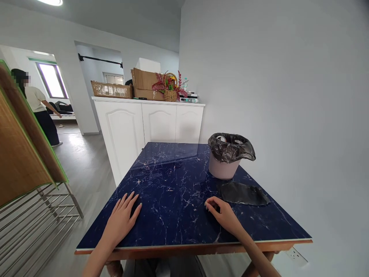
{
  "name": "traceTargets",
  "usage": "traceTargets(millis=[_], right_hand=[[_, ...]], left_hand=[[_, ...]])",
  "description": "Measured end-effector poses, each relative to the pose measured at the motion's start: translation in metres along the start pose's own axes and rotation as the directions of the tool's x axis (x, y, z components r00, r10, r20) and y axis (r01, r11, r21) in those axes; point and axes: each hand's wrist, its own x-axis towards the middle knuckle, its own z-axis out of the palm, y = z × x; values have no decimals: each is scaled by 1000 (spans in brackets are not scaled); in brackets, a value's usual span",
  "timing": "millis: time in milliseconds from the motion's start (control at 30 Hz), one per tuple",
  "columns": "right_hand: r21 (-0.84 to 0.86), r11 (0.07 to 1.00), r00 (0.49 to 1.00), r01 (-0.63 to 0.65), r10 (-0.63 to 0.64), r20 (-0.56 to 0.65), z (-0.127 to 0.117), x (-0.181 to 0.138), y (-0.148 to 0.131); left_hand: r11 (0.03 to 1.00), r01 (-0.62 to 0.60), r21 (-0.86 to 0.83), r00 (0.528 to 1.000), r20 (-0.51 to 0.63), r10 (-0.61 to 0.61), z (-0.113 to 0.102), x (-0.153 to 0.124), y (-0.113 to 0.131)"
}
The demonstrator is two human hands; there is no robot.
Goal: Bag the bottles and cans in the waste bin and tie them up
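My left hand [122, 217] lies flat on the blue marble table [170, 184] near its front left, fingers stretched out and holding nothing. My right hand [221, 213] rests on the table at the front right with its fingers curled loosely under; nothing shows in them. Just beyond the right hand lies a folded black plastic bag [243, 193], a little apart from the fingertips. Behind it stands a small white bin [223, 167] lined with a black bag [230, 148], some rubbish visible inside.
A white wall runs along the table's right side. A white cabinet [150, 123] behind the table carries cardboard boxes and a flower basket [170, 90]. A metal rack with a wooden board [25, 154] stands at left. Another person [40, 107] stands far left in a doorway.
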Motion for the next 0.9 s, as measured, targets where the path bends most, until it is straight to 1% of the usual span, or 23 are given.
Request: traceTargets(millis=[533, 900], right_hand=[[7, 1000, 1000, 0, 0, 15, 2, 2, 5], [14, 1000, 1000, -9, 8, 12, 1, 1, 4]], left_hand=[[999, 9, 31, 999, 38, -10, -4, 2, 2], [1000, -2, 13, 999, 49, 2, -8, 2, 3]])
